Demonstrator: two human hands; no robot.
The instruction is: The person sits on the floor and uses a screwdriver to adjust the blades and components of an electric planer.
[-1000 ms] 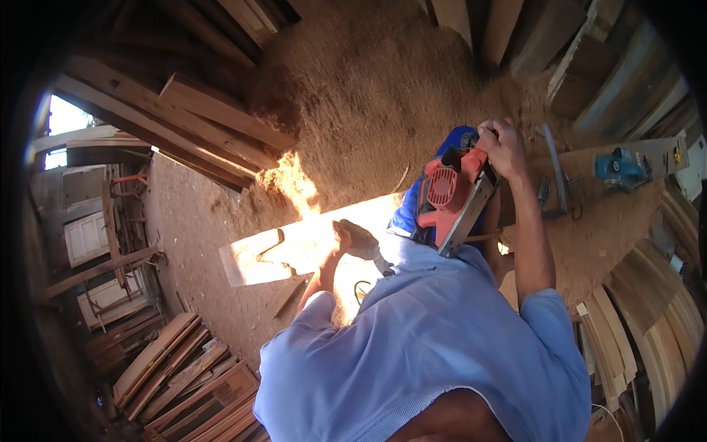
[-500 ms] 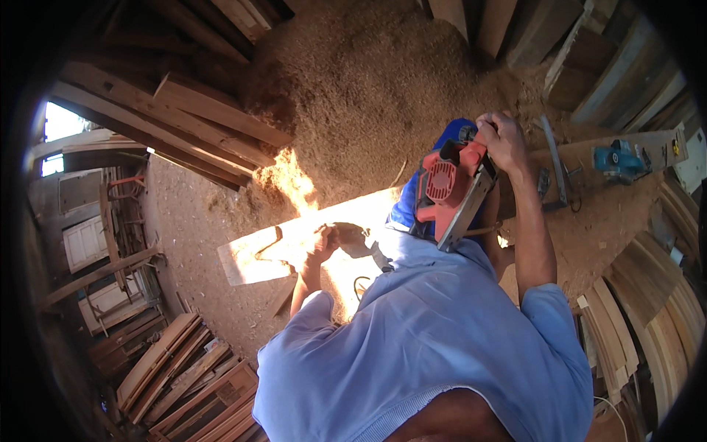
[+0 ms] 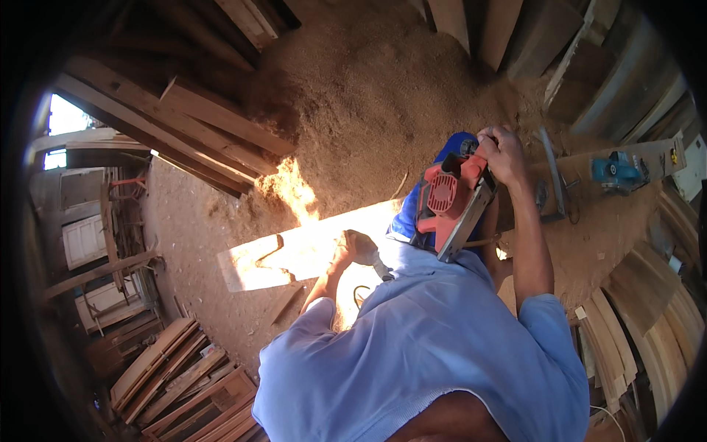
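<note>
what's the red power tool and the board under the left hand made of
Power tool: looks like red moulded plastic with vent slots, plus a flat grey base, probably metal. Board: pale bare wood, unfinished; sunlight washes out its grain, sawdust lies around.

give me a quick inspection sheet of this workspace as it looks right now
surface: sawdust-covered ground, heaped at the top, partly in bright sunlight
job's things: red power planer raised off the wood; long plank lying in the sunlit patch
clutter: stacked boards upper left; curved wooden pieces lower left; more curved pieces at right; blue power tool on a board at right
hands: right hand grips the planer's handle; left hand is down at the plank
cables: a dark loop near the left hand, too small to identify
surroundings: pale doors or panels leaning at the left, bright opening above them
</note>
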